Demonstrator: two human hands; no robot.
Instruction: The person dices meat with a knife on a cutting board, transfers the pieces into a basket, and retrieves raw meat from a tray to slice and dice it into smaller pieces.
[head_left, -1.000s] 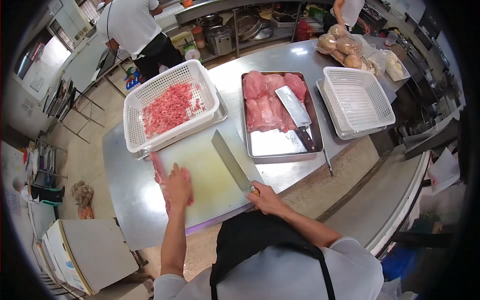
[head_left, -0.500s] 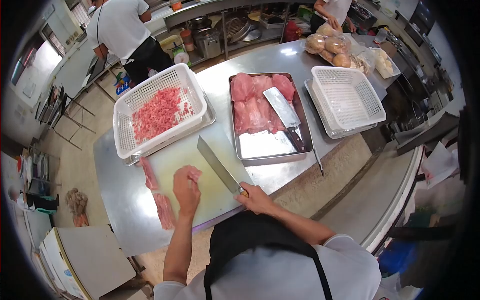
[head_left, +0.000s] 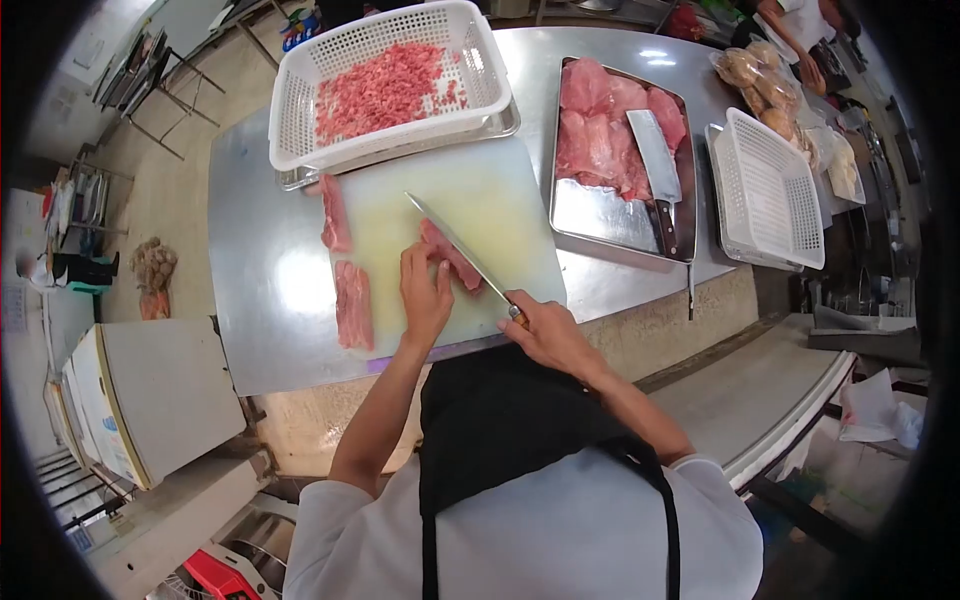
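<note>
Right grip (head_left: 545, 330) clasps knife (head_left: 458, 244), mid-frame.
Left grip (head_left: 426, 300) touches meat (head_left: 464, 272) beneath the knife; whether it pinches, cannot tell.

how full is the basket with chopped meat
Partly full: chopped meat covers only part of the floor of the white basket, leaving bare mesh around it.

Long knife (head_left: 462, 247) slants, blade along pink meat pc. (head_left: 453, 262) lying on yellow-stained cutting bd. (head_left: 510, 205)
</note>
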